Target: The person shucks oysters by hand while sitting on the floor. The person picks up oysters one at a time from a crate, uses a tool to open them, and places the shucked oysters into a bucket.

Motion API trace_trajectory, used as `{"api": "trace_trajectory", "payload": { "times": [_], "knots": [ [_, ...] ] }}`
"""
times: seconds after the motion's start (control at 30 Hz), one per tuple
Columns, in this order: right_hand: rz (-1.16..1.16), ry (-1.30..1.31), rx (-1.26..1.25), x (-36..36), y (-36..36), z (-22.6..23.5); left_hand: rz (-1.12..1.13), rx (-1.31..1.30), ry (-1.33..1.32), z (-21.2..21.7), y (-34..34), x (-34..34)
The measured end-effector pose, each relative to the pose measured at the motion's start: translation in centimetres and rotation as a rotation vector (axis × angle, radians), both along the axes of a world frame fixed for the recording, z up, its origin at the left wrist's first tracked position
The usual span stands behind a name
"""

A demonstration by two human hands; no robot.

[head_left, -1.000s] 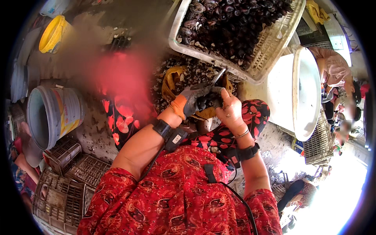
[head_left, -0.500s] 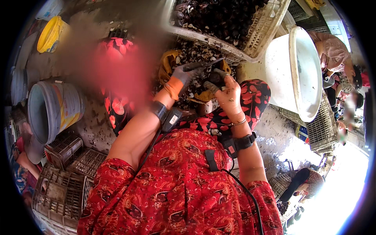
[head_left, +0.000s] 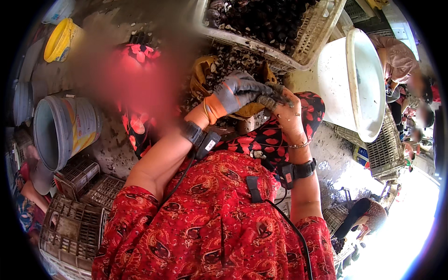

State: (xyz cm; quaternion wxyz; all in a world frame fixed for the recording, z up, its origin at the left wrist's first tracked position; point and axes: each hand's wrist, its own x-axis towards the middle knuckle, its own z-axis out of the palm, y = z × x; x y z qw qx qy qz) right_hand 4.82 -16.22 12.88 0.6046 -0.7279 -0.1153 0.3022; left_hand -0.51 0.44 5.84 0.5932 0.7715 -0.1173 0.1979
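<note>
My left hand (head_left: 238, 93), in a grey glove with an orange cuff, reaches across to my right hand (head_left: 286, 109). Their fingertips meet above the edge of a yellow container (head_left: 199, 78). The left fingers are curled together; what they grip is hidden. My right hand has dark, dirty coverings on its fingers, which are pinched at the left glove's tips. Whatever lies between the two hands is too dark to make out. Behind them spreads a heap of dark and whitish fragments (head_left: 235, 60).
A pale crate (head_left: 303, 56) of dark round pieces (head_left: 266, 21) stands ahead. At right is a big white tub (head_left: 333, 88); at left, a grey bucket (head_left: 58, 133), a yellow bucket (head_left: 58, 42) and plastic crates (head_left: 70, 228). Other people sit or bend at both sides.
My left hand has come nearer and to the right, its fingers now against the right hand's. The right hand has shifted slightly right, and the dark round piece seen at it is now covered.
</note>
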Motion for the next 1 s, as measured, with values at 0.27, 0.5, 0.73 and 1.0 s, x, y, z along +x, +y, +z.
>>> {"api": "trace_trajectory", "payload": {
  "times": [0.27, 0.5, 0.73, 1.0],
  "knots": [
    [0.025, -0.1, -0.014, 0.3, -0.3, 0.1, 0.076, 0.105, -0.049, 1.3, -0.1, -0.3],
    [-0.051, -0.021, -0.042, -0.7, 0.3, 1.0, 0.064, -0.192, 0.169, -2.7, 0.1, 0.2],
    [-0.057, -0.128, -0.047, -0.5, -0.1, 2.1, 0.053, -0.073, 0.027, 1.2, 0.7, 0.0],
    [-0.006, -0.108, -0.028, -2.0, 0.9, 3.0, 0.227, -0.042, 0.316, -4.2, 1.9, 0.6]
  ]
}}
